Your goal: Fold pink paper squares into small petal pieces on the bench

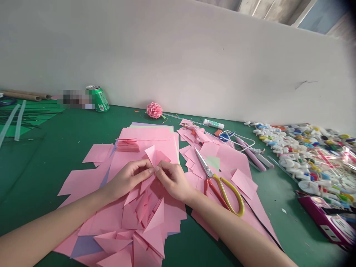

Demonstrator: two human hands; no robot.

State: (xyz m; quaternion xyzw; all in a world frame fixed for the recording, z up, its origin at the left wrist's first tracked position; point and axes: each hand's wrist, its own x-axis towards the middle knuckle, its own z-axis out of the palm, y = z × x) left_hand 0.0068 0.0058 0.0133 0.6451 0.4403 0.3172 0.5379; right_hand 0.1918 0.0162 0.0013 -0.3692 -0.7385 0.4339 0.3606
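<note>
My left hand (137, 175) and my right hand (172, 179) meet over the middle of the paper pile, fingertips pinched close together. Between them they grip a folded pink paper piece (150, 154), whose pointed flaps stick up above my fingers. Its lower part is partly covered by my hands. Just below lie several folded pink paper pieces (151, 215), some standing in loose triangles. Behind my left hand sits a neat stack of small pink paper slips (128, 145). Flat pink sheets (83, 181) spread underneath, with purple edges showing.
Scissors (211, 180) with red and yellow handles lie right of my right hand. A glue stick (213, 124), a pink paper ball (154, 110) and a green can (98, 98) stand near the wall. Many small plastic parts (308, 148) and a purple power strip (328, 218) fill the right.
</note>
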